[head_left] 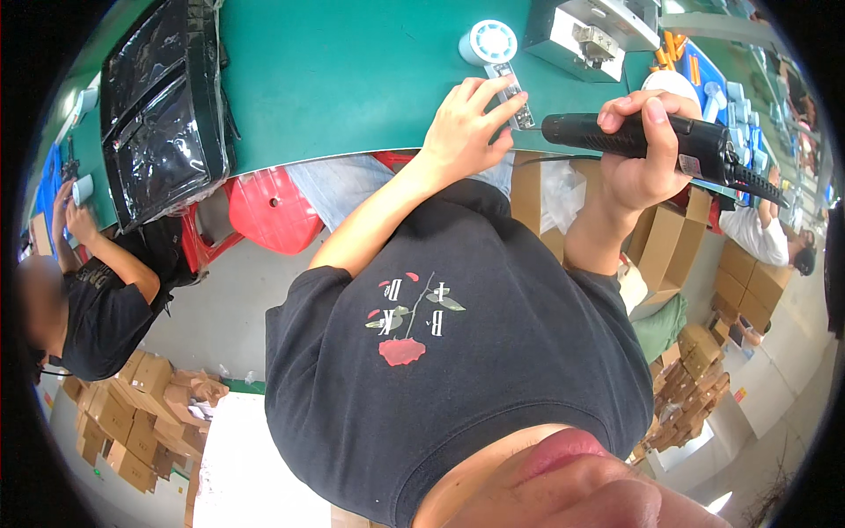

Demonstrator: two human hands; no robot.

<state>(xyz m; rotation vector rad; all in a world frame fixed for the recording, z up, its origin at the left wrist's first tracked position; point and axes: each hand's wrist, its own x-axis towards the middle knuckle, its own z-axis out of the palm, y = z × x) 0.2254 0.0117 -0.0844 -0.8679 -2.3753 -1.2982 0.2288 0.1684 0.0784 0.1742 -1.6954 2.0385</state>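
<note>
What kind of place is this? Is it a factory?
Probably a small factory assembly line: a long green workbench, a black power screwdriver in the right hand, and stacked cardboard boxes on the floor.

Green table (352,79) throughout. On it, a glossy black plastic-wrapped tray (163,106) and a white round part (488,40). Below its edge, a red stool (268,211). Black screwdriver (651,136). Black shirt (458,352), red rose print. Brown boxes (132,414) beside the stool.

- Brown cardboard boxes (132,422) lie in a heap on the floor at lower left.
- More brown boxes (695,370) are stacked at right.
- A label (689,165), white and red, sits on the black tool (651,139).
</note>
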